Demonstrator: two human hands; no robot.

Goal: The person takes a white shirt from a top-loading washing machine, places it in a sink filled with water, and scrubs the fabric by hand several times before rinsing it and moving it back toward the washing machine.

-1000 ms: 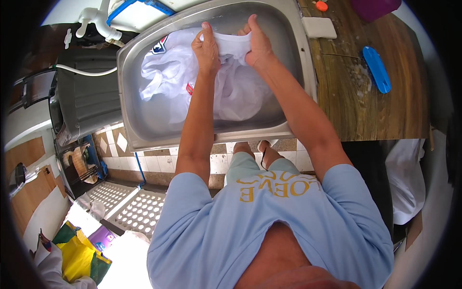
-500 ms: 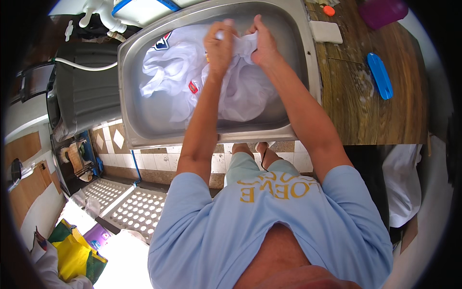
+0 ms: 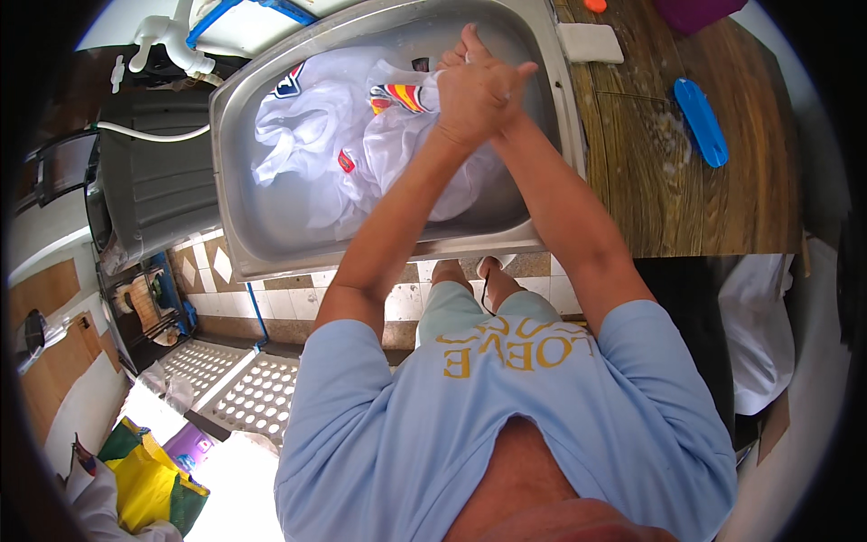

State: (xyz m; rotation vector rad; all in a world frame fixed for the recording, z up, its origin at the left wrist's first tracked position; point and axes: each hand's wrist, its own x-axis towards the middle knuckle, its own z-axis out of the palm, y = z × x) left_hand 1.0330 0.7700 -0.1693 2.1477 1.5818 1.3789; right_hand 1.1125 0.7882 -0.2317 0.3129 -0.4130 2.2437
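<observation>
A white garment lies bunched and wet in the metal sink basin. It has a striped red, yellow and dark patch, a small red tag and a dark emblem at its far left. My left hand presses over my right hand at the basin's far right. White cloth runs from the patch in under the left hand, closed on the fold between both palms. Most of that fold is hidden, and the right hand's fingers show only partly beyond the left.
Right of the basin, a wooden counter carries a blue brush-like piece, a pale block and a purple container. A white faucet stands at the far left, above a grey appliance.
My hands have come together and the left has moved right, over the right hand. The striped patch shows now. The whole view has shifted slightly.
</observation>
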